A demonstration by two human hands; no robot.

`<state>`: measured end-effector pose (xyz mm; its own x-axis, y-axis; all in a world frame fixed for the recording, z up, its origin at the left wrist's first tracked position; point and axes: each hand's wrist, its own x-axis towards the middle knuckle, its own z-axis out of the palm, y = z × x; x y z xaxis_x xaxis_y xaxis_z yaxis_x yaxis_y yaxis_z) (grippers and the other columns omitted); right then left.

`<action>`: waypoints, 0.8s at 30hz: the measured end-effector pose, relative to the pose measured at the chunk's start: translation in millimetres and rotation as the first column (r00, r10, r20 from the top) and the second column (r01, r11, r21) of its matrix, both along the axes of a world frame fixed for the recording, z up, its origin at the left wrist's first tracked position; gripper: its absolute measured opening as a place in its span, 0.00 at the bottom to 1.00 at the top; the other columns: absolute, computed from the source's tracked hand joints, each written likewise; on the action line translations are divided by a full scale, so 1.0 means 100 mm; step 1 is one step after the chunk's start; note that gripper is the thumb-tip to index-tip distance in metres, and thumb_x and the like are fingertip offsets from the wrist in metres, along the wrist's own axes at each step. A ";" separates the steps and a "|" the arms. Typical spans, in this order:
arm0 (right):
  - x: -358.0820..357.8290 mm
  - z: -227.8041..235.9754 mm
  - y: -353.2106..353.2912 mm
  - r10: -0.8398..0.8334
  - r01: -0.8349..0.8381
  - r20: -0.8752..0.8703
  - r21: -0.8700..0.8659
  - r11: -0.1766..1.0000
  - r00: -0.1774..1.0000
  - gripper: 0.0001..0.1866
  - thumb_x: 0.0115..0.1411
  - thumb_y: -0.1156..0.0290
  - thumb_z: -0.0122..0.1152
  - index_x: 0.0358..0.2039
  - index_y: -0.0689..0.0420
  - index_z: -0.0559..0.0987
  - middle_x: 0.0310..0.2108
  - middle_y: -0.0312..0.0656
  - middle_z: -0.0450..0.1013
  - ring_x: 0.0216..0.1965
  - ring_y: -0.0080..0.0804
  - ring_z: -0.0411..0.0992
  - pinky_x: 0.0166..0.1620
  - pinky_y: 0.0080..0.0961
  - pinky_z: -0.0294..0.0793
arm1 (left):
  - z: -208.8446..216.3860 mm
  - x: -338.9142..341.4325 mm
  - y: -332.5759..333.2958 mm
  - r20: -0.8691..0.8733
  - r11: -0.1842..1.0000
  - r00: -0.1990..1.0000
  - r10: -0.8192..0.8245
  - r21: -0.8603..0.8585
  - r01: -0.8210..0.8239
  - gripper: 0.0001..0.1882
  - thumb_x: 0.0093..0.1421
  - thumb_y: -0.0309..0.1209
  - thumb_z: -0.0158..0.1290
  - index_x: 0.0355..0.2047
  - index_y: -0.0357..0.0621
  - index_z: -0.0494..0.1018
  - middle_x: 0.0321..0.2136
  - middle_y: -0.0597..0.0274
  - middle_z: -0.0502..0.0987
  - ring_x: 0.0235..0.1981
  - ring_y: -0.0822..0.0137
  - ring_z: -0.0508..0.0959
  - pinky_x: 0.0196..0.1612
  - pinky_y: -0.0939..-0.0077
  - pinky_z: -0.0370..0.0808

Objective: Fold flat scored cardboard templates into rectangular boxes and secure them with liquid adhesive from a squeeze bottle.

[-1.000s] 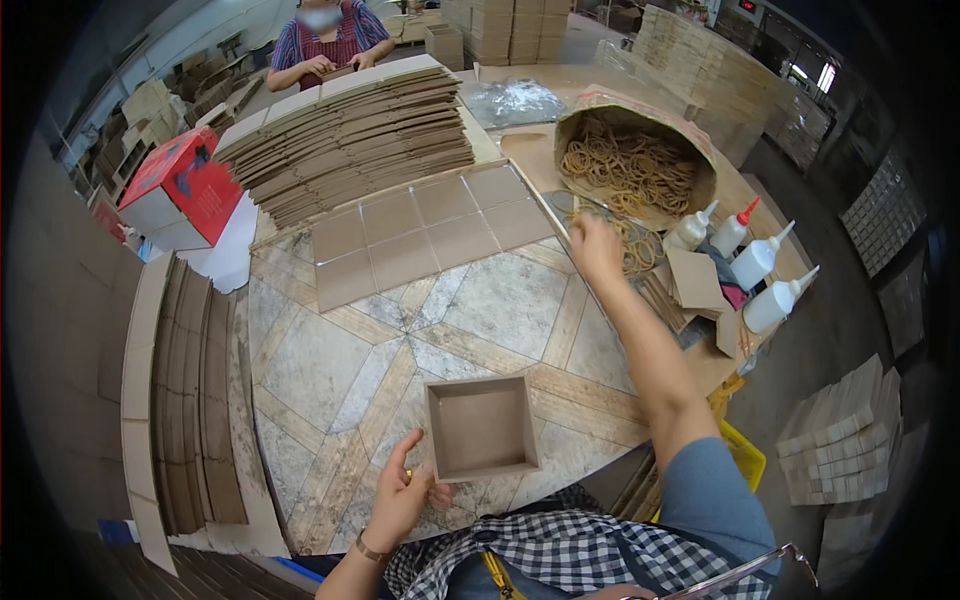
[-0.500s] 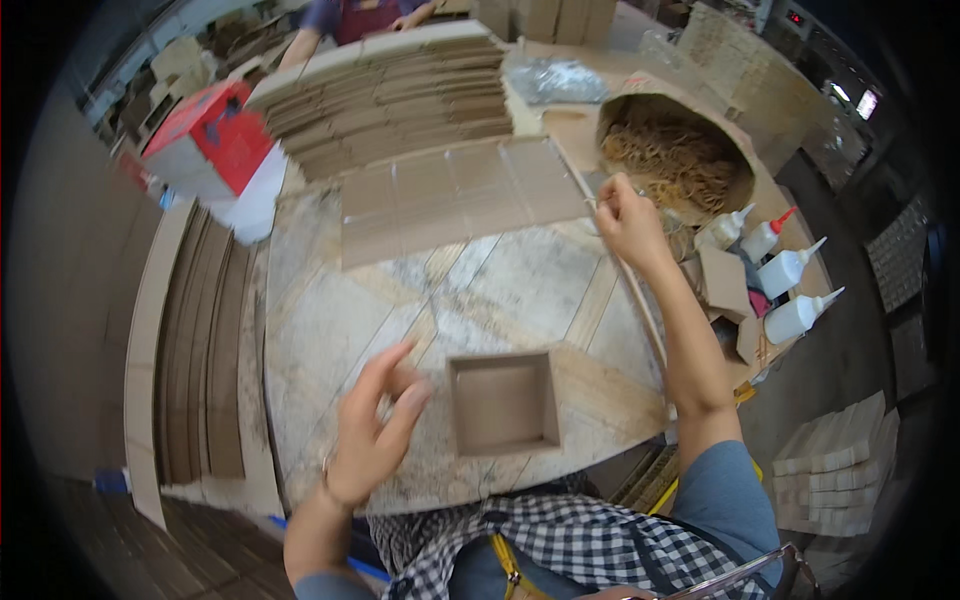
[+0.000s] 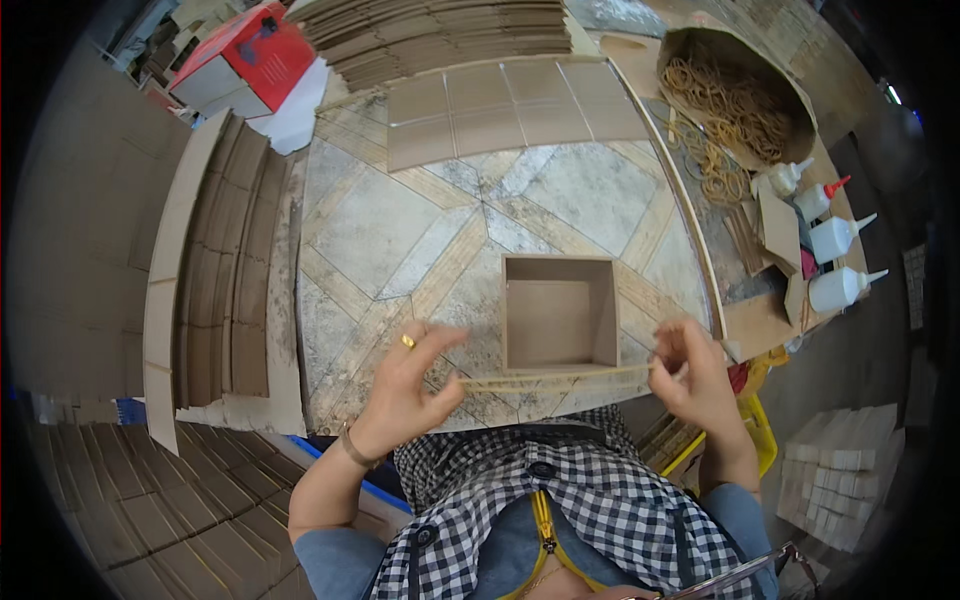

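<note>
A tan rubber band [image 3: 555, 380] is stretched between my two hands, just in front of an open square cardboard box [image 3: 558, 312]. At its left end my left hand [image 3: 405, 382] holds the band at the thumb, with the index finger raised away from it. The other end is pinched in the curled fingers of my right hand [image 3: 693, 372], to the right of the box. The box stands on the patterned tabletop [image 3: 390, 235] with its inside facing up, and nothing shows in it.
Scored cardboard sheets [image 3: 520, 110] lie behind the box, with a cardboard stack [image 3: 450, 40] beyond. More cardboard [image 3: 225, 270] stands at the left. To the right are a bag of rubber bands [image 3: 735, 105] and several glue bottles [image 3: 838, 238]. A red box [image 3: 250, 60] sits far left.
My right hand has come from the bag's side toward me, now with a rubber band. My left hand has met the band's other end. The view has tilted down.
</note>
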<state>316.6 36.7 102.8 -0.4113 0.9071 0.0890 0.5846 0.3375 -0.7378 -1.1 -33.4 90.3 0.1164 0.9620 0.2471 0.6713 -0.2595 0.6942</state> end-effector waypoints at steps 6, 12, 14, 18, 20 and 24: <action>-0.06 -0.27 0.45 0.305 -0.321 -0.140 -0.115 0.940 0.942 0.48 0.41 0.72 0.57 0.65 0.61 0.51 0.64 0.54 0.52 0.65 0.46 0.52 0.66 0.34 0.49 | -0.24 0.04 0.56 0.255 0.970 0.942 -0.219 -0.044 0.237 0.42 0.44 0.26 0.52 0.62 0.42 0.52 0.62 0.45 0.56 0.64 0.53 0.56 0.64 0.58 0.54; -0.29 -0.46 0.71 0.175 -0.133 -0.265 0.169 0.977 0.948 0.24 0.46 0.79 0.48 0.47 0.64 0.73 0.41 0.50 0.73 0.43 0.36 0.73 0.48 0.28 0.71 | -0.45 0.03 0.82 0.581 0.975 0.805 -0.121 -0.083 0.207 0.34 0.43 0.20 0.50 0.55 0.41 0.61 0.51 0.51 0.70 0.56 0.60 0.69 0.63 0.60 0.58; -0.41 -0.47 0.84 0.024 -0.021 -0.320 0.012 1.000 0.947 0.15 0.47 0.82 0.45 0.34 0.64 0.76 0.29 0.43 0.73 0.31 0.28 0.71 0.36 0.23 0.69 | -0.55 -0.01 1.01 0.658 0.968 0.749 -0.076 -0.130 0.213 0.29 0.44 0.16 0.48 0.51 0.40 0.66 0.47 0.55 0.73 0.49 0.62 0.75 0.63 0.59 0.57; -0.46 -0.49 1.19 0.053 -0.185 -0.377 -0.324 0.928 0.925 0.12 0.49 0.85 0.44 0.29 0.65 0.77 0.24 0.38 0.74 0.27 0.20 0.70 0.31 0.17 0.68 | -0.79 -0.13 1.32 0.656 0.900 0.723 -0.215 -0.154 0.407 0.21 0.47 0.17 0.52 0.44 0.42 0.71 0.46 0.57 0.73 0.45 0.64 0.77 0.62 0.59 0.59; -0.36 -0.50 1.27 0.130 -0.307 -0.388 -0.440 0.844 0.912 0.15 0.51 0.79 0.51 0.40 0.62 0.76 0.33 0.42 0.75 0.34 0.23 0.72 0.36 0.19 0.71 | -0.79 -0.09 1.30 0.770 0.821 0.636 -0.050 -0.331 0.465 0.22 0.48 0.20 0.56 0.47 0.42 0.71 0.49 0.54 0.71 0.50 0.61 0.74 0.62 0.58 0.59; -0.11 -0.62 1.02 0.094 -0.495 -0.644 -0.477 0.726 0.759 0.46 0.45 0.53 0.69 0.61 0.57 0.61 0.54 0.49 0.65 0.52 0.32 0.65 0.52 0.30 0.66 | -0.59 -0.28 0.98 0.642 0.774 0.673 -0.369 -0.189 0.604 0.30 0.53 0.36 0.59 0.57 0.45 0.67 0.61 0.49 0.60 0.63 0.56 0.59 0.63 0.59 0.56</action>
<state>305.1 138.8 40.6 -0.7237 0.6805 -0.1147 -0.0354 -0.2026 -0.9786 -28.8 65.1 31.2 0.5542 0.8288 0.0766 -0.0018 -0.0909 0.9959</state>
